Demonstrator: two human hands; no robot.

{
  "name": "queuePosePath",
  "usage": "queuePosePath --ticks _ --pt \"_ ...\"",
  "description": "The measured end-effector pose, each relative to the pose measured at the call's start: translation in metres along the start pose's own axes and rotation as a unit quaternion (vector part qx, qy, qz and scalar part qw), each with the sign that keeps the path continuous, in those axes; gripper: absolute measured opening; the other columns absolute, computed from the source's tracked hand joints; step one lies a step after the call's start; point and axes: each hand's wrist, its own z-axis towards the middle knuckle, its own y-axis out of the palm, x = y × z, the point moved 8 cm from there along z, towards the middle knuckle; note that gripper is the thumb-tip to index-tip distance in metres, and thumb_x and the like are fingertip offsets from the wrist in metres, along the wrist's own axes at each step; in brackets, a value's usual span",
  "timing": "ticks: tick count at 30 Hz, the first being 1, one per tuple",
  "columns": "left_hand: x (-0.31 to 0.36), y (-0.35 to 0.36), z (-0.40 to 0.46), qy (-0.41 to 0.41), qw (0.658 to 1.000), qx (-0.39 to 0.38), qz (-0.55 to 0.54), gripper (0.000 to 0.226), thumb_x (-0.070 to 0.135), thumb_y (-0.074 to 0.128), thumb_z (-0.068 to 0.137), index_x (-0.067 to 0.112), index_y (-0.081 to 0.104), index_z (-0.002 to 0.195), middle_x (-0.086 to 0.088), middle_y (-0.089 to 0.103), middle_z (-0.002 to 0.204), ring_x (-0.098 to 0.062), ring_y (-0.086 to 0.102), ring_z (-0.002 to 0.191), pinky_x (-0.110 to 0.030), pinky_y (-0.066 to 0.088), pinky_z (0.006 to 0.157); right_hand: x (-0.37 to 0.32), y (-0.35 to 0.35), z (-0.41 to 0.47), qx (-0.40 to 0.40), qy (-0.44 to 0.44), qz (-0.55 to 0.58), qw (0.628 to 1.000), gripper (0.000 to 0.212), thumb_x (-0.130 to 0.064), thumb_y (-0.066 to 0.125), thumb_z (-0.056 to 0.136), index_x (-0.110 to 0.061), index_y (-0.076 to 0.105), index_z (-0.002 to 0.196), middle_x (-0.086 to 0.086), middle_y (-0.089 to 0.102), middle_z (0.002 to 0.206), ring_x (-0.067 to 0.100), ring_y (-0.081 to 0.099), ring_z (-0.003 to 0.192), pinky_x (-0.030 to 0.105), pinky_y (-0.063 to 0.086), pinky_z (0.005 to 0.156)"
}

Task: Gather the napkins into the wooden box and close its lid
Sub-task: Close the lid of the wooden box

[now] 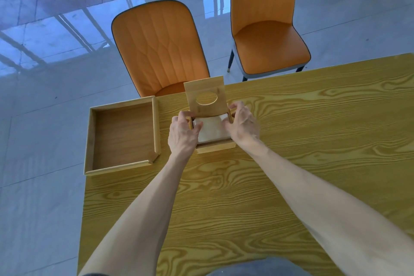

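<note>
Flanking the napkins point(212, 129) in the wooden box point(216, 147), both hands point(182, 133) point(243, 124) half-curled.

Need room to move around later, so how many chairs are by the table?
2. One orange chair is pushed in at the far edge, behind the wooden box; the second orange chair stands to its right. Others may sit outside the view.

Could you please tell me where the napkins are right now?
In the head view the napkins lie inside the open wooden box at the table's far edge, between the left hand and right hand, right of the tray.
</note>
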Motion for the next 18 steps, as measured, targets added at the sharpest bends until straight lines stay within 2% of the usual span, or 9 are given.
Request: queuePosePath --ticks 4,9,13,16,18 --pt "-0.004 0.004 0.005 -0.03 0.999 -0.014 -0.035 0.051 0.037 0.071 0.086 0.021 0.044 0.127 -0.003 0.062 0.114 -0.024 0.062 0.101 -0.041 0.051 0.079 0.008 0.003 0.007 -0.029 0.017 0.016 0.999 0.051 -0.033 0.07 0.088 -0.018 0.047 0.13 0.007 0.063 0.116 0.023 0.066 0.093 0.034 0.055 0.069" --pt "-0.013 0.009 0.011 -0.081 0.991 -0.07 -0.08 0.061 0.037 0.072 0.086 0.027 0.041 0.137 0.0 0.059 0.108 -0.026 0.064 0.101 -0.048 0.055 0.088 0.017 0.008 0.013 -0.081 0.045 0.034 0.995 0.053 -0.038 0.069 0.087 -0.018 0.053 0.133 0.005 0.069 0.114 0.024 0.066 0.098 0.038 0.058 0.08" --pt "-0.015 0.012 0.015 -0.107 0.979 -0.113 -0.133 0.059 0.036 0.069 0.087 0.035 0.043 0.14 -0.001 0.06 0.107 -0.025 0.064 0.102 -0.049 0.056 0.089 0.011 0.007 0.017 -0.106 0.038 0.062 0.992 0.061 -0.044 0.066 0.088 -0.02 0.047 0.141 0.002 0.066 0.118 0.02 0.063 0.098 0.038 0.055 0.086" --pt "-0.01 0.007 0.021 -0.111 0.968 -0.142 -0.173 0.06 0.03 0.067 0.092 0.039 0.04 0.145 -0.003 0.055 0.122 -0.021 0.06 0.106 -0.041 0.06 0.079 0.0 -0.005 0.027 -0.104 0.019 0.106 0.989 0.061 -0.034 0.067 0.09 -0.023 0.042 0.146 0.003 0.06 0.126 0.022 0.061 0.108 0.033 0.049 0.085" --pt "-0.004 0.002 0.027 -0.118 0.959 -0.161 -0.202 0.061 0.026 0.067 0.093 0.041 0.038 0.145 -0.002 0.056 0.123 -0.021 0.06 0.108 -0.043 0.059 0.082 -0.006 -0.01 0.035 -0.117 0.003 0.108 0.987 0.063 -0.023 0.069 0.09 -0.027 0.041 0.147 0.005 0.059 0.128 0.025 0.062 0.108 0.037 0.055 0.087"
